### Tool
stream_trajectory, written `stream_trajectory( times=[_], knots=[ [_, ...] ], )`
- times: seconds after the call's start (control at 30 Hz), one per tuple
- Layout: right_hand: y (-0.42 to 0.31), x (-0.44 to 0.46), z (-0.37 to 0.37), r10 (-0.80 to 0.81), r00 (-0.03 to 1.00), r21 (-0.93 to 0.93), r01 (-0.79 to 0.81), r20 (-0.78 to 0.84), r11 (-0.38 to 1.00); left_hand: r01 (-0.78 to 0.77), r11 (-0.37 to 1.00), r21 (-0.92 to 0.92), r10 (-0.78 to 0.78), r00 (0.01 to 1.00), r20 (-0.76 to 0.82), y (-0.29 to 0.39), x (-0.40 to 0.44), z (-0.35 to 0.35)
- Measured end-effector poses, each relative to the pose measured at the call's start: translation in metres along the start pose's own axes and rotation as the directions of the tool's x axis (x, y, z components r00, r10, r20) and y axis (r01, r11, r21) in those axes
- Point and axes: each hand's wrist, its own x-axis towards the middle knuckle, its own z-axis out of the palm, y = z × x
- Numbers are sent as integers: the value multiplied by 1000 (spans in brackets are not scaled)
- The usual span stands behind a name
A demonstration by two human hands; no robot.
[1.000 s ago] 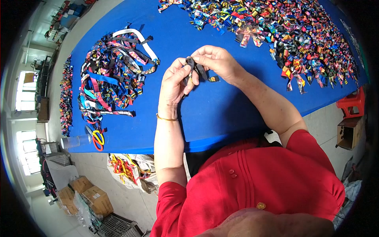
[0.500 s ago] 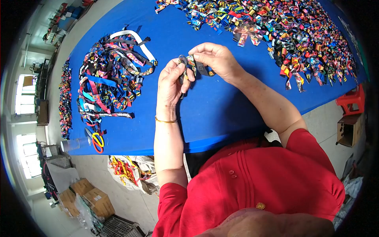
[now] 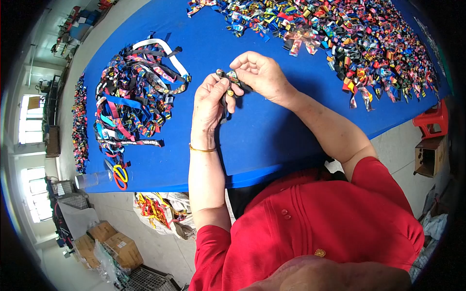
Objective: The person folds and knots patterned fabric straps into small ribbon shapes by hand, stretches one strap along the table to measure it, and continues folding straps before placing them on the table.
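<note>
A short, dark ribbon strip with a colourful print [image 3: 231, 76] is looped between my two hands above the blue tabletop. My left hand [image 3: 209, 103] pinches it between thumb and fingers, and one dark end hangs below them. From the right, my right hand [image 3: 264, 77] closes thumb and forefinger on the other side of the loop. The exact fold at the fingertips is partly hidden. To the left of my hands lies a tangled heap of long printed ribbons [image 3: 131, 104], with a white band arching over its top.
A wide pile of short knotted ribbon pieces [image 3: 369, 48] covers the table's far right. Scissors with red and yellow handles [image 3: 119, 175] lie at the near left edge beside a clear cup [image 3: 86, 180]. A red stool [image 3: 432, 121] and cardboard boxes [image 3: 121, 248] stand on the floor.
The ribbon loop has drawn smaller and tighter between my fingers. The dark length that spanned toward my right hand now shows much less, and a tail hangs lower under my left hand.
</note>
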Motion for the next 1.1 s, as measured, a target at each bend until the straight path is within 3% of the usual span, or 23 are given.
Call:
stream_trajectory(
  times=[0.3, 0.7, 0.9, 1.0, 1.1],
  knots=[
    [7, 1, 2, -45, 997, -22, 44, -59, 999, 30, 998, 53, -30, 1000, 3, -1, -1, 4],
    [-4, -2, 4, -19, 1000, 40, 18, 2, 999, 23, 995, 93, -22, 1000, -12, -3, -1, 3],
    [2, 2, 4, -46, 998, -96, 43, -32, 994, -3, 995, 102, 13, 995, -101, -3, -1, 4],
    [-16, -5, 10, 64, 997, 78, -67, 35, 995, -14, 995, 97, 25, 993, -114, -4, 0, 2],
    [-1, -3, 9, 36, 997, 5, -36, 74, 999, -32, 996, 84, 39, 996, -86, -5, 1, 1]
  ],
)
